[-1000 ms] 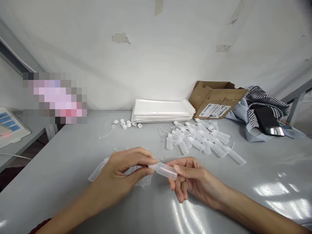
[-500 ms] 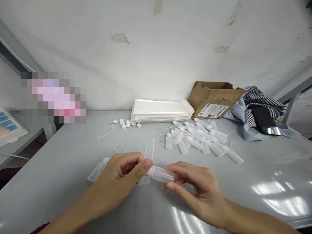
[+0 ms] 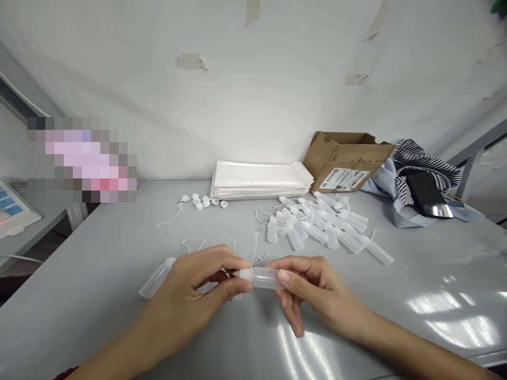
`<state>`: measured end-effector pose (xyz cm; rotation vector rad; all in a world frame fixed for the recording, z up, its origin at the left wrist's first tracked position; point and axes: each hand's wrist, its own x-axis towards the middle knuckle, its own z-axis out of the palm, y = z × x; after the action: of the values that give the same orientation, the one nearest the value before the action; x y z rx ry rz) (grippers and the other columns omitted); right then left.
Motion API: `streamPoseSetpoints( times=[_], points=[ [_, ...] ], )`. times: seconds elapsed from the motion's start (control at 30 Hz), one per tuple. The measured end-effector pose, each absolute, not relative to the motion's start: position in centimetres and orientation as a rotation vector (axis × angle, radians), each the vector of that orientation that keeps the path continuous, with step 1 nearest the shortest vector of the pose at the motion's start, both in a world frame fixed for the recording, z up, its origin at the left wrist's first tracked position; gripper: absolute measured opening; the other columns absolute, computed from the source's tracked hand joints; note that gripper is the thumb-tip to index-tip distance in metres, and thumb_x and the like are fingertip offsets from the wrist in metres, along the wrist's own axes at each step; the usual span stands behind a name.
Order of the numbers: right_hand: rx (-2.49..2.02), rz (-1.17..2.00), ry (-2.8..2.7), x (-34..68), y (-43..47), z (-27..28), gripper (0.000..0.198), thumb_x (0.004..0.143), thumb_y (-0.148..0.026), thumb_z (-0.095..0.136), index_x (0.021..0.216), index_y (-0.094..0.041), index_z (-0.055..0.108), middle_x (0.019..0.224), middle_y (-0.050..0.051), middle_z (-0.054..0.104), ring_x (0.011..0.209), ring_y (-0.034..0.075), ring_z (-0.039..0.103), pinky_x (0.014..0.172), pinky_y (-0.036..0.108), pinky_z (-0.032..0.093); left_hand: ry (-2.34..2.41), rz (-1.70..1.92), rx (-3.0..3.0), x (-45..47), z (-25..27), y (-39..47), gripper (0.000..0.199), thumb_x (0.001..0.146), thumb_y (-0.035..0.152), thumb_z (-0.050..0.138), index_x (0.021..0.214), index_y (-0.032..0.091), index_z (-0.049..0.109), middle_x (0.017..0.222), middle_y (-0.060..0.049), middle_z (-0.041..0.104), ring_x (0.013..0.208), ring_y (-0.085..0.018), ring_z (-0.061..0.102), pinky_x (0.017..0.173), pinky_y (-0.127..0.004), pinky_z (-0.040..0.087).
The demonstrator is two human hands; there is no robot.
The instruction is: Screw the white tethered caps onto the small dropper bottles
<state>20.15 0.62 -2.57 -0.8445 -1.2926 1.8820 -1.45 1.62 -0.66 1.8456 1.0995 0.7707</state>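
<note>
In front of the stack of white packets (image 3: 261, 177), toward the person, the translucent bottle (image 3: 266, 277) lies sideways between the hands: the left hand (image 3: 190, 287) pinches its white collar (image 3: 245, 274), while the right hand (image 3: 317, 279) has its fingers closed on the base. The step seems to be handling the collar; the next move probably calls for steadying the base while the left fingers turn or press.

Only an illegible box label (image 3: 344, 179)

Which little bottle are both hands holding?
The bottle held sideways in front: the left hand is at its white top, the right hand at its bottom. The other bottles lie on the table.
</note>
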Motion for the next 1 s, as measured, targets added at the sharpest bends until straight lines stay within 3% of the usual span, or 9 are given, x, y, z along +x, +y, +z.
streamPoseSetpoints(
  times=[0.17,0.37,0.47,0.6,0.7,0.83,1.0],
  points=[
    [-0.840,1.863,-1.275,20.2,0.8,-2.7,0.029,0.092,-0.037,0.054,0.097,-0.013,0.068,0.059,-0.003,0.057,0.042,0.006,0.057,0.041,0.016,0.046,1.100,0.817,1.935,-1.5,-0.5,1.6,0.014,0.085,0.037,0.062,0.089,0.026,0.070,0.080,0.001,0.068,0.071,-0.014,0.059,0.062,-0.021,0.045],
    [-0.871,1.055,-1.753,20.2,-0.1,-3.2,0.025,0.091,-0.017,0.053,0.115,-0.019,0.060,0.072,0.001,0.065,0.061,0.010,0.063,0.056,0.021,0.052,1.214,0.504,1.582,-1.5,0.3,1.6,0.049,0.091,0.056,0.037,0.068,0.020,0.061,0.061,0.002,0.057,0.059,-0.013,0.054,0.057,-0.022,0.043],
    [-0.794,0.700,-1.900,20.2,-0.2,-3.5,0.034,0.088,-0.007,0.053,0.119,-0.019,0.056,0.075,0.001,0.065,0.065,0.011,0.061,0.059,0.020,0.052,1.161,0.437,1.490,-1.3,0.3,1.7,0.047,0.090,0.056,0.039,0.068,0.018,0.059,0.061,0.004,0.055,0.053,-0.010,0.052,0.056,-0.022,0.041],
    [-0.744,0.546,-1.941,20.2,-0.3,-3.6,0.036,0.086,-0.004,0.052,0.120,-0.017,0.054,0.072,0.001,0.062,0.065,0.011,0.058,0.059,0.021,0.051,1.091,0.465,1.495,-1.4,0.2,1.8,0.045,0.089,0.054,0.043,0.066,0.018,0.059,0.061,0.004,0.054,0.052,-0.010,0.051,0.055,-0.022,0.040],
    [-0.793,0.667,-1.929,20.2,-0.3,-3.4,0.029,0.088,-0.008,0.052,0.116,-0.015,0.057,0.068,0.001,0.061,0.060,0.011,0.058,0.056,0.022,0.049,1.103,0.473,1.549,-1.5,0.2,1.8,0.043,0.089,0.051,0.044,0.065,0.019,0.058,0.063,0.004,0.053,0.058,-0.011,0.053,0.058,-0.022,0.041],
    [-0.974,1.236,-1.733,20.5,0.0,-2.5,0.017,0.092,-0.024,0.053,0.100,-0.014,0.064,0.061,-0.001,0.059,0.049,0.009,0.057,0.047,0.020,0.043,1.156,0.465,1.770,-1.4,0.1,1.6,0.041,0.091,0.047,0.043,0.064,0.019,0.055,0.062,0.004,0.051,0.060,-0.011,0.051,0.053,-0.020,0.038],
    [-0.904,1.757,-1.362,20.9,1.0,-2.2,0.022,0.089,-0.034,0.058,0.089,-0.012,0.065,0.060,-0.003,0.056,0.037,0.003,0.047,0.041,0.016,0.038,1.019,0.645,2.154,-1.3,-0.6,1.3,0.020,0.094,0.028,0.045,0.085,0.020,0.061,0.078,0.000,0.061,0.068,-0.012,0.056,0.055,-0.020,0.042]
  ],
)
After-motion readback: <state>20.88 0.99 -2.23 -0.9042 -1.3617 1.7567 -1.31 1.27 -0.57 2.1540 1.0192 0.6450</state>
